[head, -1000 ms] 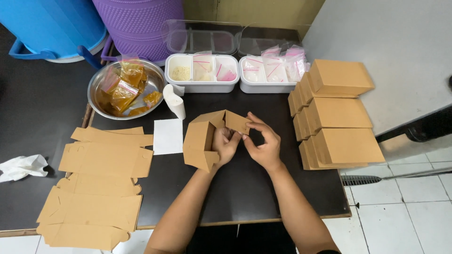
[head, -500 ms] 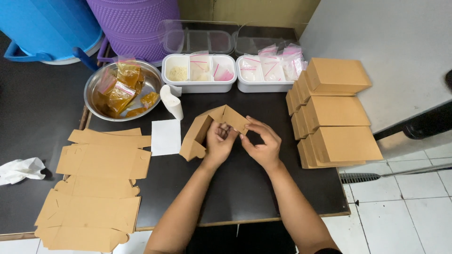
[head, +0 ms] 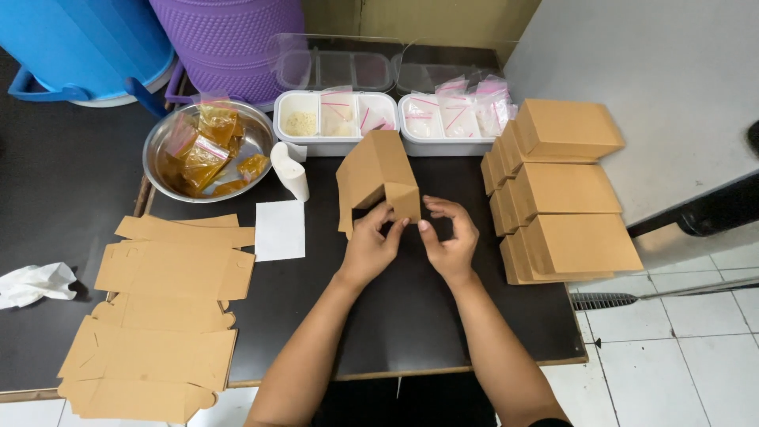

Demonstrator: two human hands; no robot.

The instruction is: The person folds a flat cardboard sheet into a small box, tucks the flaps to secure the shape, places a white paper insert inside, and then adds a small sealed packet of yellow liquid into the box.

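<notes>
A half-folded brown cardboard box (head: 378, 178) stands tilted above the black table (head: 411, 316), its open side facing me. My left hand (head: 371, 245) grips its lower front edge. My right hand (head: 451, 237) is just right of the box, fingers curled and touching its lower right corner. Flat brown box blanks (head: 170, 273) lie stacked at the left. Finished closed boxes (head: 565, 194) are stacked in three piles at the right.
A steel bowl (head: 158, 170) holds yellow packets in clear bags. Two white trays (head: 332, 130) with small zip bags sit behind the box. A white paper roll (head: 291, 170) and white sheet (head: 281, 229) lie left of it. Blue and purple bins (head: 229, 39) stand at the back.
The box has been turned and raised more upright, with its large panel now facing up and away. Both hands shifted to its lower edge.
</notes>
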